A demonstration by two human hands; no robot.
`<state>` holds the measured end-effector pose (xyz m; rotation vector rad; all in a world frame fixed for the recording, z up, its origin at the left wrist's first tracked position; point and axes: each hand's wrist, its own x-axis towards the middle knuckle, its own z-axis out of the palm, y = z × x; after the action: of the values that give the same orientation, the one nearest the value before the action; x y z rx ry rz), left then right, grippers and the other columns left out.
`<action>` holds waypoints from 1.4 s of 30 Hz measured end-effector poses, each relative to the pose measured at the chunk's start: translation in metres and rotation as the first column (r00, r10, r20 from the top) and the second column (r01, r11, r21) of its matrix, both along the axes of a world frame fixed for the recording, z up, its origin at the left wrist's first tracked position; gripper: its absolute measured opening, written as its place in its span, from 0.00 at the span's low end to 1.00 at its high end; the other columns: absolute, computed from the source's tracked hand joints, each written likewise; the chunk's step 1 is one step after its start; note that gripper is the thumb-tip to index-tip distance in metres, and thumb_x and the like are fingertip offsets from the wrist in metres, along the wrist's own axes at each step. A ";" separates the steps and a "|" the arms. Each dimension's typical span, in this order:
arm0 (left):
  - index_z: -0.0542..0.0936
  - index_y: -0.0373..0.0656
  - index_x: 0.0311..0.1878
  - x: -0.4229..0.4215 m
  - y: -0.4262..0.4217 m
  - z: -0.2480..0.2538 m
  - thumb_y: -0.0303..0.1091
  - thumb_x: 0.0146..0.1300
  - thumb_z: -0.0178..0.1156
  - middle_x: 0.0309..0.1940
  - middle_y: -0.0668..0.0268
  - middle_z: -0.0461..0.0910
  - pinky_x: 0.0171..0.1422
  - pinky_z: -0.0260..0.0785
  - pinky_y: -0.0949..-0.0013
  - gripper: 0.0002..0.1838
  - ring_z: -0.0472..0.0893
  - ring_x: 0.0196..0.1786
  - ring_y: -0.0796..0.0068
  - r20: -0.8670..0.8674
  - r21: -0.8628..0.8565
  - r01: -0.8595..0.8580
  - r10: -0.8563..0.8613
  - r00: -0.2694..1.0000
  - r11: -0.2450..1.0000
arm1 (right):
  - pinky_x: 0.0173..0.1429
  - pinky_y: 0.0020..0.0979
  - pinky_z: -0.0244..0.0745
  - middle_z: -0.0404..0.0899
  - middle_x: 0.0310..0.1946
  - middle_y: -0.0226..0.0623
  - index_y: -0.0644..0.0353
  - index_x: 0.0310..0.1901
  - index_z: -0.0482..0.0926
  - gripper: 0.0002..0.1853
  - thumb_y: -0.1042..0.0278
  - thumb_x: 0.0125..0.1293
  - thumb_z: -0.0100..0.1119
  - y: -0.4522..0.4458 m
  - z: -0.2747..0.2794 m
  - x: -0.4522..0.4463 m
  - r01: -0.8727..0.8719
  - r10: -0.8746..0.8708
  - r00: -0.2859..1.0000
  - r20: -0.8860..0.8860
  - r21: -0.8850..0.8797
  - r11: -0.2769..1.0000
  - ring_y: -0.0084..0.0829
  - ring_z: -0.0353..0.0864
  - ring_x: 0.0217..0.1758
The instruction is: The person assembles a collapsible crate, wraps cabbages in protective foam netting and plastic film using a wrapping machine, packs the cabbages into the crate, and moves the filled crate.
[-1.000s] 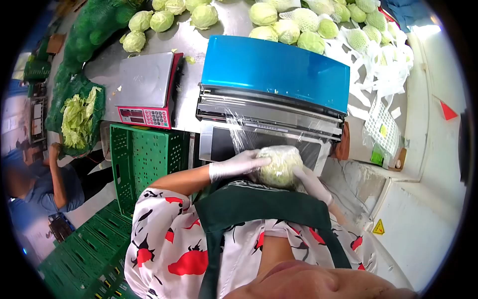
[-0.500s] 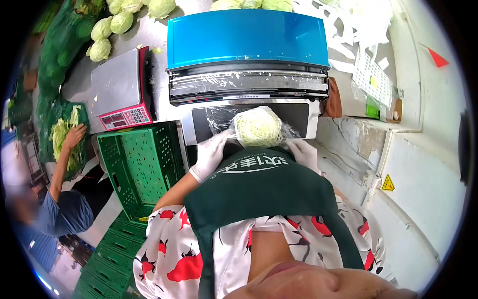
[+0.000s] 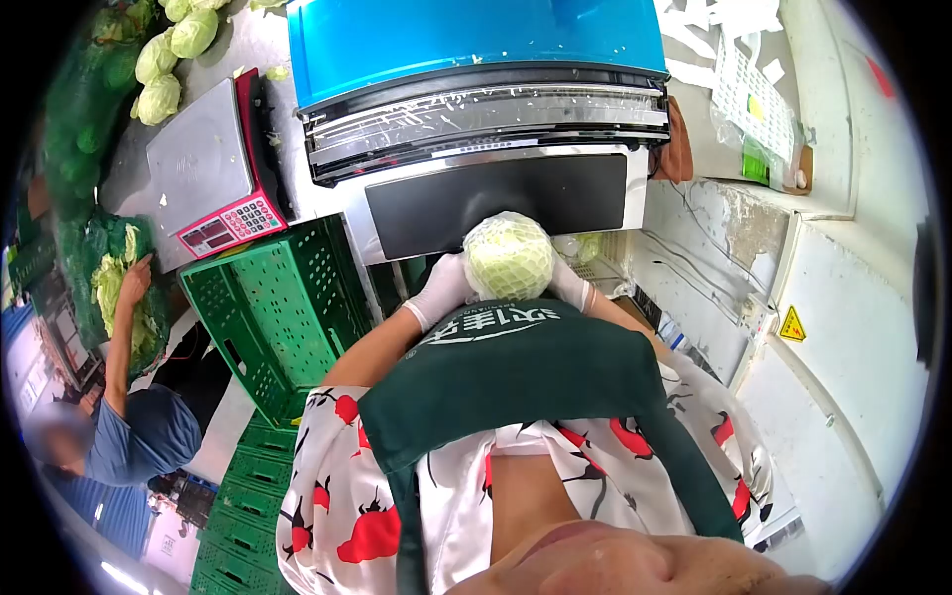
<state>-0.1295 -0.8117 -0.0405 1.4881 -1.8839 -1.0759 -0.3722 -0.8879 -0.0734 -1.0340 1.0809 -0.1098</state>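
A pale green cabbage point(image 3: 509, 256) in a white foam net, with clear film around it, is held close to my apron. My gloved left hand point(image 3: 441, 288) presses against its left side, fingers partly hidden beneath. Against the opposite side, my gloved right hand point(image 3: 570, 285) is curled round it, mostly hidden behind the cabbage and the apron. Just beyond it lies the black plate point(image 3: 496, 198) of a wrapping machine point(image 3: 486, 114) with a blue cover.
A red-framed scale point(image 3: 208, 164) stands at left, with several cabbages point(image 3: 159, 99) behind it. Below the scale is a green crate point(image 3: 268, 307), above stacked crates point(image 3: 238, 506). Further left, a co-worker's hand point(image 3: 136, 280) touches leafy vegetables in a green net bag. A white cabinet point(image 3: 843, 347) borders the right.
The cabbage's loose film ends no longer stick out at the sides. My hands have moved inward from those ends onto the cabbage. The view has shifted, with the machine now higher.
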 end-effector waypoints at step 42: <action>0.74 0.33 0.65 0.364 0.122 -0.052 0.35 0.76 0.52 0.58 0.58 0.79 0.62 0.73 0.63 0.21 0.79 0.55 0.65 -0.430 0.282 -0.915 0.814 -0.390 -0.289 | 0.50 0.35 0.77 0.83 0.45 0.49 0.75 0.54 0.77 0.41 0.39 0.54 0.71 -0.638 0.079 0.263 -0.095 -0.285 0.905 -0.317 -0.801 0.590 0.41 0.80 0.52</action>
<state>0.2345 -0.6901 -0.0927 1.6297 0.1836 -0.1747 -0.1094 -1.5257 0.0055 -1.8941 1.5361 -0.5390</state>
